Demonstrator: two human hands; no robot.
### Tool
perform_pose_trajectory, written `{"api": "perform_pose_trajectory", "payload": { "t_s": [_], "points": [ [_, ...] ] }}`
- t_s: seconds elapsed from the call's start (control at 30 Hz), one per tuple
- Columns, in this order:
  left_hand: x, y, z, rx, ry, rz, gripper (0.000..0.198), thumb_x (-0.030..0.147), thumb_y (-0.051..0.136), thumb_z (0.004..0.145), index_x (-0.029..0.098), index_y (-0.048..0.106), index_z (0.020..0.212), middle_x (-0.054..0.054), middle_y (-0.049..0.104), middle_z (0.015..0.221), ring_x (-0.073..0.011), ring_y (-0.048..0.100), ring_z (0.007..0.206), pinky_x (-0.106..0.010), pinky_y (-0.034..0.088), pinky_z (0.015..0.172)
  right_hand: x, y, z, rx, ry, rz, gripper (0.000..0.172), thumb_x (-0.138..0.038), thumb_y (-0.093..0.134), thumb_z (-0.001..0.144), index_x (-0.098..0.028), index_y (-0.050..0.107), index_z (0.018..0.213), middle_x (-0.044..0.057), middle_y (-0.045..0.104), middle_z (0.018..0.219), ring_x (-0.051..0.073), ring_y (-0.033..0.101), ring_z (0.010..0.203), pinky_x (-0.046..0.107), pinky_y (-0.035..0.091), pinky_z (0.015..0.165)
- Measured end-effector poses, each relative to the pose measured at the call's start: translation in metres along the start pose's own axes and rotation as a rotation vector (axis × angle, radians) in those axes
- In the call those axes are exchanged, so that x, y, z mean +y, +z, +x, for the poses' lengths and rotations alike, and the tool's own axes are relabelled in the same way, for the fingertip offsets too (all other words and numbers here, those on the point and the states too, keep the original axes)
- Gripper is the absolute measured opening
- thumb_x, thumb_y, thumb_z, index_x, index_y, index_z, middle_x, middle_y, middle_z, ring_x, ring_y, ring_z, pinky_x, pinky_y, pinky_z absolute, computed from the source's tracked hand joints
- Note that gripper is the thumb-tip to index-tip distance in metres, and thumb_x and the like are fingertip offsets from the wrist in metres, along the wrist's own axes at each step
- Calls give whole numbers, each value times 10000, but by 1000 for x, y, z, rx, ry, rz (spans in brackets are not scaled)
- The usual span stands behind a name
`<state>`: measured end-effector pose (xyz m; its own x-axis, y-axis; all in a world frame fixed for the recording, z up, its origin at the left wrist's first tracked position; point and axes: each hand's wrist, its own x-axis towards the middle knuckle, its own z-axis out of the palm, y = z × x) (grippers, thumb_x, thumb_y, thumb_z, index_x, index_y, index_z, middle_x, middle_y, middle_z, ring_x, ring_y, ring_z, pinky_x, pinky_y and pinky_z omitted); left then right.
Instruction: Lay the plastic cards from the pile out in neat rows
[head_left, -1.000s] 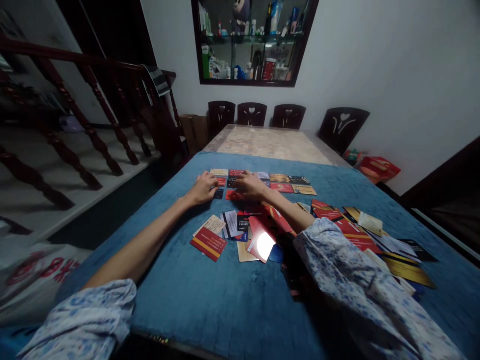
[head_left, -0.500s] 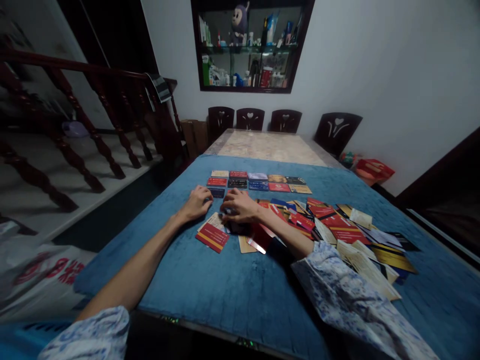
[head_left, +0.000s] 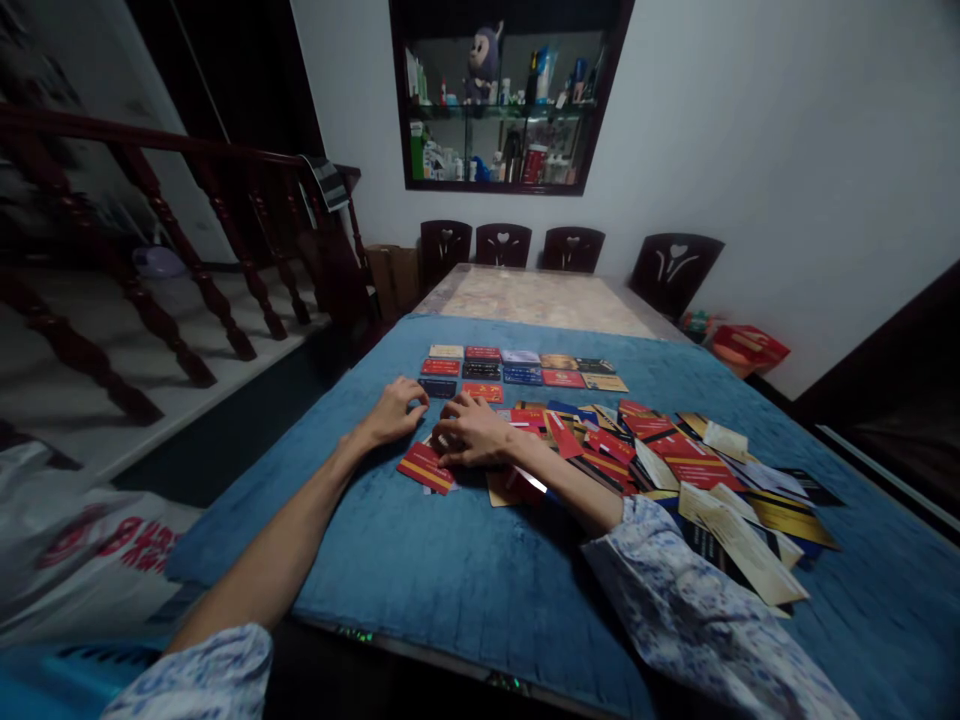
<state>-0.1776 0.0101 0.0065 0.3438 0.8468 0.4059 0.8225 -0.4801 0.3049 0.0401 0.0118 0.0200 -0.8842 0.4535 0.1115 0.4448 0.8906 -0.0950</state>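
Observation:
My left hand (head_left: 397,412) rests on the blue cloth with its fingers loosely curved, thumb apart, beside a dark blue card (head_left: 438,388). I see nothing in it. My right hand (head_left: 474,430) is over the near cards, its fingers bent and apart, fingertips down by a red card with gold stripes (head_left: 426,468). Whether they touch that card is unclear. A red-orange card (head_left: 482,393) lies just beyond the right hand, to the right of the dark blue one. Farther back, other cards lie in neat rows, among them a red card (head_left: 562,379).
A loose heap of cards and paper sleeves (head_left: 679,455) spreads right of my right forearm. Blue cloth (head_left: 420,580) covers the near part of the table. Chairs (head_left: 574,248) stand at the far end. A wooden railing (head_left: 195,290) and a white plastic bag (head_left: 90,545) are at left.
My right hand has drawn back toward me and slightly left, uncovering the red-orange card. It now covers the pale card behind the striped red card. My left hand has barely moved.

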Motion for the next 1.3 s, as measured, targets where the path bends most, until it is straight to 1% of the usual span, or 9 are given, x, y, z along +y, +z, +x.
{"api": "perform_pose_trajectory", "payload": {
  "t_s": [0.1,0.2,0.33,0.43,0.53,0.67,1.0,1.17,1.3],
  "points": [
    [2,-6,-1,-71,-26,-87,152,193,532,786,177,683,778,-44,694,861,-198,598,848,-339,475,848,1,-1,4,-2,56,-6,379,-540,641,885,-255,710,1126,104,599,1205,289,406,1147,425,341,895],
    [4,-13,-3,-188,-42,-178,149,230,559,762,174,697,772,-28,696,831,-184,610,806,-307,477,809,3,-1,6,-2,102,-17,324,-501,644,899,-270,719,1113,92,606,1209,293,400,1172,424,341,900],
    [6,-19,-4,-351,-1,-213,151,320,663,739,187,718,783,-31,695,842,-214,601,896,-314,466,848,9,5,9,28,133,-52,286,-459,630,920,-272,728,1114,93,623,1216,296,399,1186,436,336,926],
    [6,-22,-5,-420,37,-188,249,389,731,717,207,733,888,-32,683,922,-229,574,971,-331,449,910,14,9,9,45,155,-77,291,-449,615,930,-266,729,1126,98,633,1217,298,403,1192,437,339,935],
    [3,-22,-6,-448,55,-152,398,422,757,701,232,713,1048,-36,660,1029,-248,541,1040,-351,433,953,19,10,7,51,169,-79,291,-440,608,935,-260,730,1129,100,643,1203,296,414,1186,436,344,935],
    [-1,-21,-7,-481,61,-157,458,416,742,719,232,678,1134,-43,639,1098,-257,518,1076,-366,419,983,22,6,3,75,157,-30,300,-422,628,924,-245,723,1147,99,657,1166,278,434,1135,421,352,916],
    [-2,-20,-8,-496,66,-145,466,481,710,764,235,662,1156,-45,616,1082,-250,519,1044,-364,415,959,16,5,2,-13,28,61,488,-585,642,865,-197,699,1154,107,653,1127,278,450,1065,401,350,847],
    [1,-19,-8,-485,78,-144,442,488,694,783,226,673,1139,-52,614,1071,-242,540,1041,-348,423,948,19,6,2,-16,18,43,463,-550,661,859,-191,699,1149,105,646,1110,268,453,1041,380,355,827],
    [6,-20,-8,-439,93,-140,454,539,693,775,221,699,1100,-42,623,992,-226,556,970,-321,444,885,19,4,2,-9,7,42,404,-505,662,864,-210,714,1135,104,647,1110,266,455,1039,382,361,836]
  ]
}}
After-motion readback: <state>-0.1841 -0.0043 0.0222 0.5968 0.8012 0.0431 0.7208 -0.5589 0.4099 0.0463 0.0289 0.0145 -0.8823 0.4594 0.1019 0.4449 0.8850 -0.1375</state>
